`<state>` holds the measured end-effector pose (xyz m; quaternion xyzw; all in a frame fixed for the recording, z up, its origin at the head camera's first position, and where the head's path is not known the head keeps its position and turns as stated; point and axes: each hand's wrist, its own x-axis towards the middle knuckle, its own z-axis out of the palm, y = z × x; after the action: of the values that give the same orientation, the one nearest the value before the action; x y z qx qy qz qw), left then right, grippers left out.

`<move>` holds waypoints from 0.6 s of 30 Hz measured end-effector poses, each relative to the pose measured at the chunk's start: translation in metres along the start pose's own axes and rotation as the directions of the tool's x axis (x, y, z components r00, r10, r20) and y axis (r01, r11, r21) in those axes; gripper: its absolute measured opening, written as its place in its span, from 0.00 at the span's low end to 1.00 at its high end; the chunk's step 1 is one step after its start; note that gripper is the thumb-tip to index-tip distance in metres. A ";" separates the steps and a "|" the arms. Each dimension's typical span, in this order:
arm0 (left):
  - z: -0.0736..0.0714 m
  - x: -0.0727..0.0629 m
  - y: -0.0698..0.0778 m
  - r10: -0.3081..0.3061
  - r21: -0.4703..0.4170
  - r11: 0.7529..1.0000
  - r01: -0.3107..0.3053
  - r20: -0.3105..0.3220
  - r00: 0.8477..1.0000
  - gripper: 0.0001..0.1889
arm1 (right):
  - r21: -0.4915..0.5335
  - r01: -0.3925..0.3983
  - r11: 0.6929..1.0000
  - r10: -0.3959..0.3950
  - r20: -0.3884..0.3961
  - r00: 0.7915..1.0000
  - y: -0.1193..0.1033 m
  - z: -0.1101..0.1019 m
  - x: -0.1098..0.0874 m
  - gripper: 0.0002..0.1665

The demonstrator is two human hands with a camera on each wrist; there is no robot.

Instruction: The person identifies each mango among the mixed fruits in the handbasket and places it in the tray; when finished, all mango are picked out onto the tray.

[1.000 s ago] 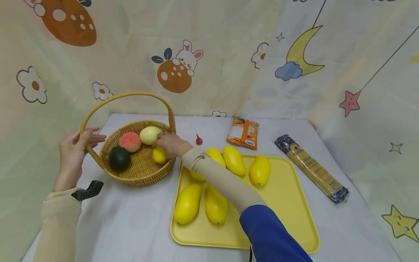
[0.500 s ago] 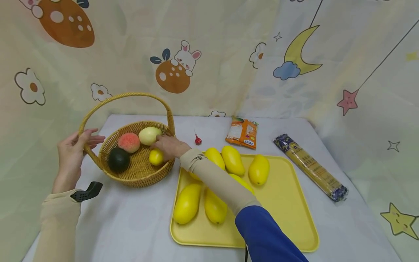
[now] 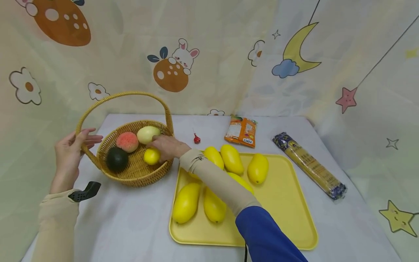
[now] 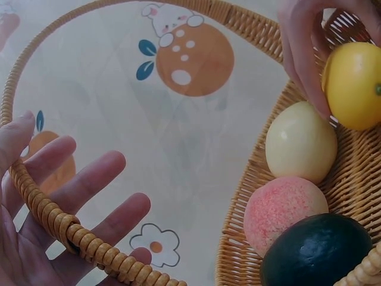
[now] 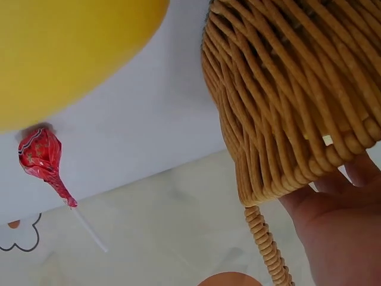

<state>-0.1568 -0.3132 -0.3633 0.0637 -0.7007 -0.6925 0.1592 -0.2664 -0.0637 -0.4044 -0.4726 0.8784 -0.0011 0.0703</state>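
My right hand (image 3: 167, 146) reaches over the right rim of the wicker basket (image 3: 140, 181) and grips a yellow mango (image 3: 152, 156) low inside it. In the left wrist view the mango's stem end (image 4: 376, 89) faces out, with fingers along its side. Next to it lie a pale yellow oval fruit (image 3: 148, 135), a pink peach (image 3: 127, 142) and a dark green avocado (image 3: 117, 159). My left hand (image 3: 69, 150) is at the left base of the basket handle (image 4: 98, 247). Its fingers are spread and extended behind the handle, with the thumb in front.
A yellow tray (image 3: 281, 214) with several mangoes (image 3: 186, 203) lies under my right forearm. Behind it are a red lollipop (image 3: 196, 139) and an orange snack packet (image 3: 241, 131). A long pasta packet (image 3: 309, 165) lies at the right. A printed cloth backs the table.
My right hand has shifted slightly left within the basket, carrying the mango with it. My left hand stays at the handle. The head view has turned a little.
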 end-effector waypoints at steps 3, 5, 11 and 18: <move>-0.001 0.000 0.001 -0.009 -0.007 1.000 0.009 0.001 1.000 0.22 | 0.004 0.009 1.000 -0.009 -0.024 1.000 -0.002 -0.001 -0.002 0.40; -0.001 0.000 0.001 -0.012 -0.011 1.000 0.012 0.003 1.000 0.22 | 0.011 0.014 1.000 -0.013 -0.037 0.999 -0.003 -0.003 -0.004 0.40; -0.002 0.000 0.001 -0.017 -0.005 1.000 0.017 0.001 1.000 0.23 | 0.012 0.034 0.999 -0.033 -0.081 0.996 -0.005 -0.011 -0.006 0.42; 0.000 0.001 0.002 -0.019 -0.012 1.000 0.019 0.004 1.000 0.22 | 0.016 0.046 0.999 -0.044 -0.128 0.991 -0.009 -0.027 -0.020 0.44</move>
<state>-0.1570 -0.3135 -0.3609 0.0681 -0.6961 -0.6984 0.1518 -0.2515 -0.0540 -0.3748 -0.4906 0.8702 -0.0412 0.0187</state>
